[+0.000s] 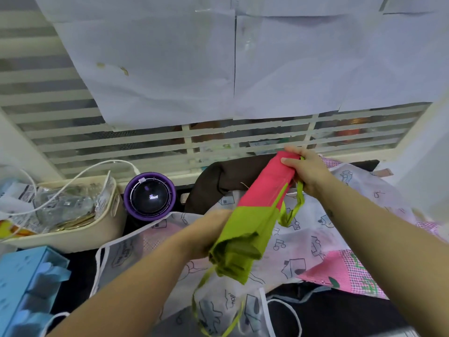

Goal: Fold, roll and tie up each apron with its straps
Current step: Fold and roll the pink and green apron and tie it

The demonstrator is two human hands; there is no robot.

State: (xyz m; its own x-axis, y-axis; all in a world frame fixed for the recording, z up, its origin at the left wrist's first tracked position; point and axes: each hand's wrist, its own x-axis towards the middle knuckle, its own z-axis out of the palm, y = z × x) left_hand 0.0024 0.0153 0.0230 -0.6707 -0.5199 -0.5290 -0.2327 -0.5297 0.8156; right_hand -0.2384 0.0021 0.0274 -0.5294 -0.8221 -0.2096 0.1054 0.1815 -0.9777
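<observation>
Head view: the folded apron (257, 215) is held mid-frame, its long axis running from lower centre to upper right. The right hand (308, 173) curls round its pink upper end; the left hand (204, 234) holds the green end, fingers hidden.

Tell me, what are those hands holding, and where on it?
Both hands hold one folded pink-and-green apron. The right hand grips its pink end; the left hand holds the green half, its fingers hidden behind the cloth.

Cluttered home corner, louvred window (121, 142) papered over, cream basket (73, 237) of packets, aprons (315, 239) heaped
</observation>
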